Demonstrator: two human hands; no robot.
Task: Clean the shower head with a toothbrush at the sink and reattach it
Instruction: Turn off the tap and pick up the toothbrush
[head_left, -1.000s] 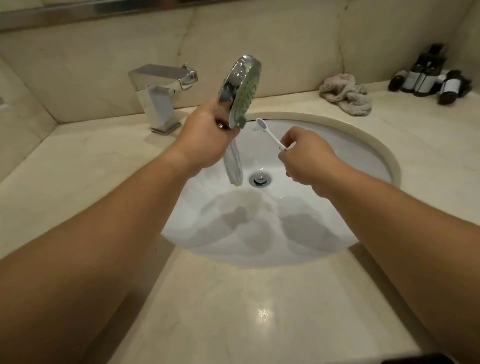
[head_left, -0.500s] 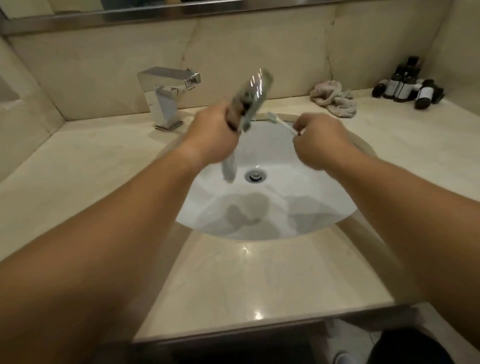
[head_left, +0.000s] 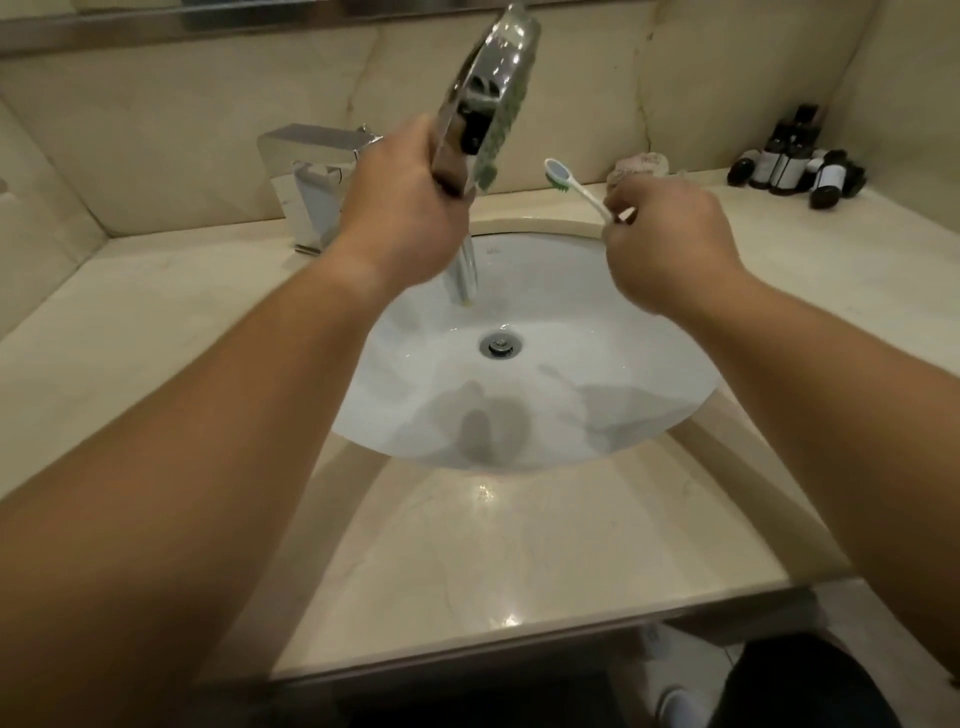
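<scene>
The bench (head_left: 171, 332) is pale beige stone with a white oval sink (head_left: 571, 405) set into it. A chrome faucet (head_left: 311, 187) stands at upper left. A crumpled cloth (head_left: 638, 165) and several dark bottles (head_left: 795, 163) lie at upper right.

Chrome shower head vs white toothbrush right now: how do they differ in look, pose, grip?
The chrome shower head is shiny metal with a broad round face; the white toothbrush is thin plastic with a small green-bristled head. The shower head stands nearly upright, its handle pointing down into the white sink; the toothbrush slants up-left. The left hand grips the shower head, the right hand the toothbrush. Both are held above the sink, not touching.
</scene>
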